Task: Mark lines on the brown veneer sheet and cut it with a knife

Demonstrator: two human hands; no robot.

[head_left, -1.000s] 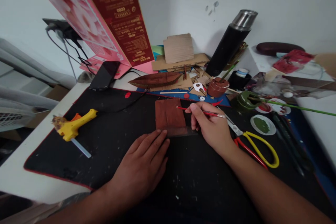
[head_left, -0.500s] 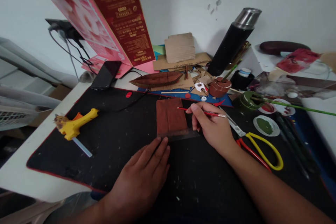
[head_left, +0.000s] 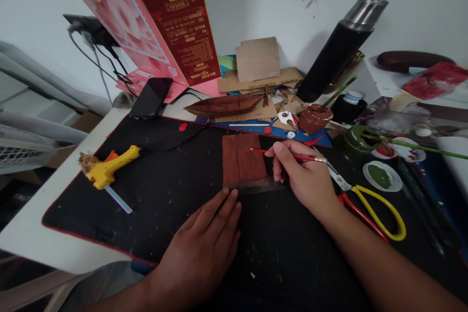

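Observation:
A reddish-brown square sheet (head_left: 242,158) lies on the black mat (head_left: 161,180). Across its lower edge lies a clear ruler (head_left: 258,185). My left hand (head_left: 206,241) rests flat, fingers stretched, with its fingertips on the ruler's left end. A red pencil (head_left: 263,151) is pinched in my right hand (head_left: 302,168), its tip over the upper right part of the sheet. The fingers of my right hand are close to the ruler's right end; whether they touch it I cannot tell.
A yellow glue gun (head_left: 107,166) lies at left, a phone (head_left: 150,97) behind it. Scissors (head_left: 380,204) sit beside my right forearm. Behind are a brown boat-shaped piece (head_left: 223,107), a brown paint jar (head_left: 315,118), a green paint jar (head_left: 356,142) and a black flask (head_left: 334,53).
The whole view has shifted a little, so things appear slightly further right. Both hands keep nearly the same place relative to the sheet, and the pencil stays in my right hand.

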